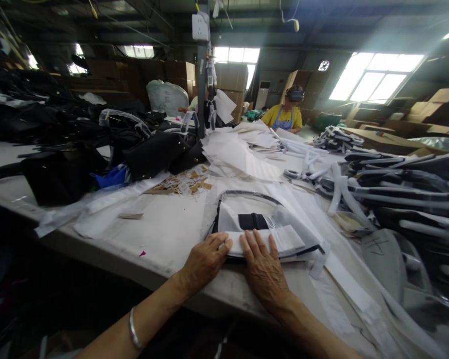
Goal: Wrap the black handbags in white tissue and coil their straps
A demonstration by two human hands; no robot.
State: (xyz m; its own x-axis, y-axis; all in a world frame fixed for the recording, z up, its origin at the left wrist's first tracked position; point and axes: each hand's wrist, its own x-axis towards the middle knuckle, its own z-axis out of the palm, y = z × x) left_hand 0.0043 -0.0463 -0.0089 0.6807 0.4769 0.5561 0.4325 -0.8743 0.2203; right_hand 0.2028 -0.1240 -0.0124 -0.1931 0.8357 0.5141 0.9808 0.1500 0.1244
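A white-topped worktable (164, 227) carries everything, with a clear-wrapped handbag (280, 215) flat near its front edge. Left of the handbag are a tiny pink scrap (142, 254), a tan cardboard offcut (130, 216) and crumpled clear plastic sleeves (101, 205); farther left and behind are a blue bundle (114, 177) and heaped black bags (153, 152). Behind the handbag spread loose white sheets (239, 154), with string-tangled brown scraps (185, 182) behind and to its left. Right of it lie long white strips (353, 286) and piled foam-wrapped straps (404, 184).
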